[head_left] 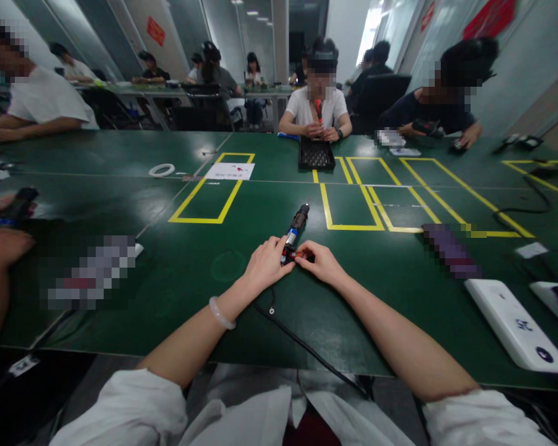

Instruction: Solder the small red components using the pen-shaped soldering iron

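An electric screwdriver point(298, 224), dark with a blue and silver band, lies on the green table with its thin tip pointing away from me. My left hand point(266, 263) wraps round its near end and holds it down. Close beside it, my right hand point(320, 262) pinches a small red part point(299, 254) at that same end; fingers hide most of it. A black cord point(307, 348) runs from below my left hand toward the table's front edge. On a thin lead near it hangs a small metal ring terminal point(272, 311).
Yellow tape outlines point(353, 227) mark the table point(204, 328). A white power bank point(516, 325) and a blurred phone-like item point(451, 251) lie right. A black tray point(316, 162) stands before a person opposite. A paper sheet point(223, 171) and white ring point(161, 170) are farther left. A co-worker's hand point(9, 248) is at left.
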The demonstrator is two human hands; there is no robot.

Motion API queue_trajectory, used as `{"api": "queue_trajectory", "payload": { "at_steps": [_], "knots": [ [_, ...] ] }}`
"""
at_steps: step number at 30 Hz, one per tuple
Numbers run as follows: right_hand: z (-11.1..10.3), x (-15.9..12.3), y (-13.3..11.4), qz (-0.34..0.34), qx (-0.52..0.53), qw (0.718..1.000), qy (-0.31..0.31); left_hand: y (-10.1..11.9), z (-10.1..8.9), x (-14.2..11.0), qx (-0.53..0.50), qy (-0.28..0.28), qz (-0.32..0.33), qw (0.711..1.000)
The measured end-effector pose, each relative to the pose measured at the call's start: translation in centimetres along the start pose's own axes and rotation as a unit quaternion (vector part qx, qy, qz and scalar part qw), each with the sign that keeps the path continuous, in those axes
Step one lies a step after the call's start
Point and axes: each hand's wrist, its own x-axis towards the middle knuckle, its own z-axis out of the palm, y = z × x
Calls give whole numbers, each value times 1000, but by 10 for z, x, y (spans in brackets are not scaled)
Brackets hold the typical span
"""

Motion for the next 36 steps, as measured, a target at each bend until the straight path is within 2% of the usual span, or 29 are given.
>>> {"api": "queue_trajectory", "payload": {
  "at_steps": [7,11,27,33,36],
  "knots": [
    [4,3,0,-6,-46,999,-10,1,0,0,16,-2,2,1000],
    [6,4,-2,5,-37,999,-17,2,-1,0,23,1,6,1000],
    [1,0,-7,-30,-43,998,-24,7,-2,0,13,0,-28,1000],
    [-3,-2,-1,-15,-44,999,-7,-1,-3,3,33,0,-10,999],
    [-5,-3,0,-12,-44,999,-7,-12,-3,7,50,6,-23,998]
  ]
}}
